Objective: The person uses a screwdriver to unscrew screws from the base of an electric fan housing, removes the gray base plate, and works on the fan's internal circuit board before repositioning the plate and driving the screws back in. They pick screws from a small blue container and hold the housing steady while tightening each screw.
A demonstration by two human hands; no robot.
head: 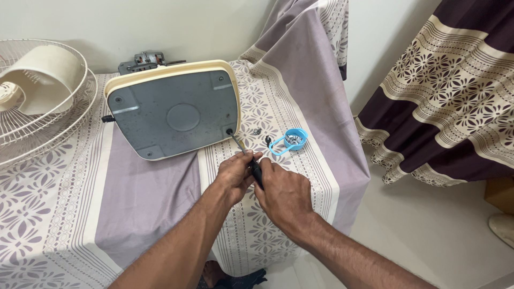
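Currently, you hold a screwdriver point(247, 157) with both hands: your left hand point(234, 175) pinches the shaft near the handle, and your right hand point(282, 194) is wrapped around the dark handle. The tip sits in the recessed screw hole point(229, 130) at the lower right corner of the fan base point(174, 109), which lies tipped on its side on the cloth-covered table point(144, 203), grey underside facing you.

Observe the following risks:

- The driver meets the hole at a slant. If you press while off-axis, the tip is likely to ride out and damage the screw head or scratch the plastic.
- The base rests on soft cloth with nothing bracing it. Push force may slide or rock it toward the fan guard point(40, 101).
- Loose small parts point(258, 131) lie on the cloth beside the blue cup point(292, 140), near the table edge. A tug on the cloth could send them to the floor.
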